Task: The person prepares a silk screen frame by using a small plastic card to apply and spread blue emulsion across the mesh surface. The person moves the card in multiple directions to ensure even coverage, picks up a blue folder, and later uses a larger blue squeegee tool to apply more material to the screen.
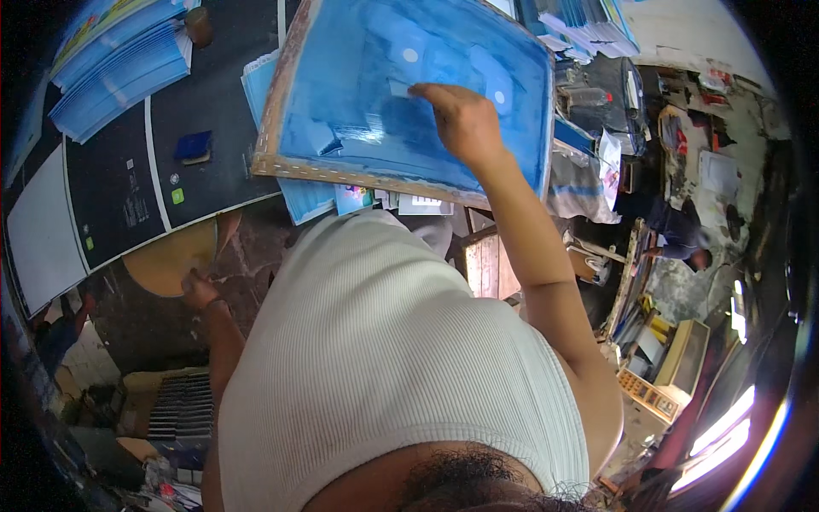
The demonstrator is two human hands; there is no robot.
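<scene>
My right hand (pixel 467 124) is over a wood-framed screen with blue mesh (pixel 341 51). Its thumb and fingers are pinched at a small pale flat piece (pixel 398 89) lying against the mesh. Two round white spots show on the mesh, and its surface has a wet gleam. The frame sits tilted on stacks of blue printed sheets (pixel 307 200). Lower down on the left, my left hand (pixel 200 292) has its fingers curled beside the edge of a tan, round-edged board (pixel 175 260), partly hidden under the table. What the fingers hold, if anything, is unclear.
On the black table (pixel 111 188) lie a small dark-blue block (pixel 194 148), a brown cup-like thing (pixel 198 27) and stacked blue booklets (pixel 128 77). A clear bottle (pixel 589 97) lies right of the frame. Other people (pixel 682 235) are at right and far left.
</scene>
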